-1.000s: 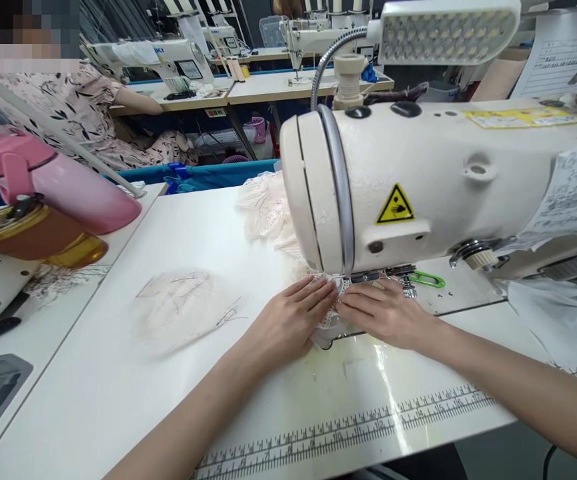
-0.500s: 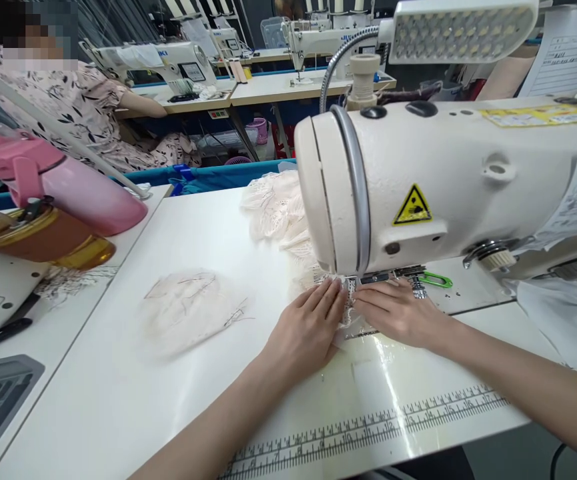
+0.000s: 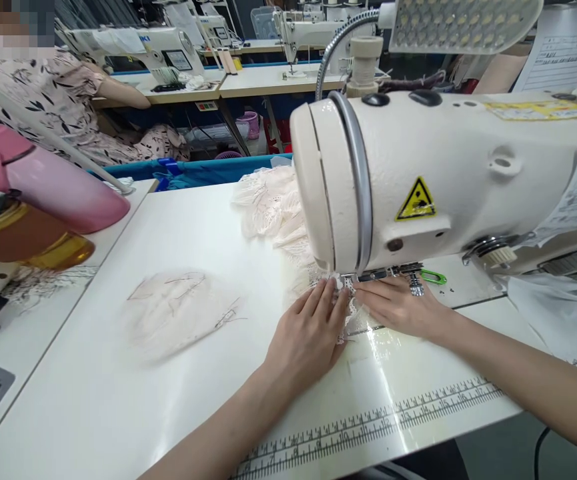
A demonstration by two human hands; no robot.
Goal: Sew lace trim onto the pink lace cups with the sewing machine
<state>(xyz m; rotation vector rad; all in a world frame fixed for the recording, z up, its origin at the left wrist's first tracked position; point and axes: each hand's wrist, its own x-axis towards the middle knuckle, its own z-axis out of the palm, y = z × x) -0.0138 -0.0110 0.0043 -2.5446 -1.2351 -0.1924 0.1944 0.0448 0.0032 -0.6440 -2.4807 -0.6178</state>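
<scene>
I am laying my left hand (image 3: 312,333) flat on the white lace strip (image 3: 348,303), fingers stretched out and together, palm down, gripping nothing. I am resting my right hand (image 3: 402,308) flat just beside it, also spread loose, its fingertips pointing toward the left hand, with the lace showing in the narrow gap between them. Both sets of fingertips are sitting right at the foot of the cream sewing machine (image 3: 468,167), where the lace is passing under the head; the needle itself is hidden by the machine body, so I cannot tell whether it is down. More of the same lace is bunching in a pale peach heap (image 3: 268,197) behind the machine head.

To the left of my left forearm, a loose pile of sheer fabric pieces (image 3: 171,313) is lying apart on the white table (image 3: 93,400). A printed ruler strip (image 3: 368,420) is running along the table's near edge. A green-handled tool (image 3: 434,276) is lying on the machine bed beyond my right hand. A pink bottle (image 3: 58,193) is leaning over an amber container (image 3: 28,243) at the far left, and a person in a patterned dress (image 3: 53,100) is sitting at another machine behind.
</scene>
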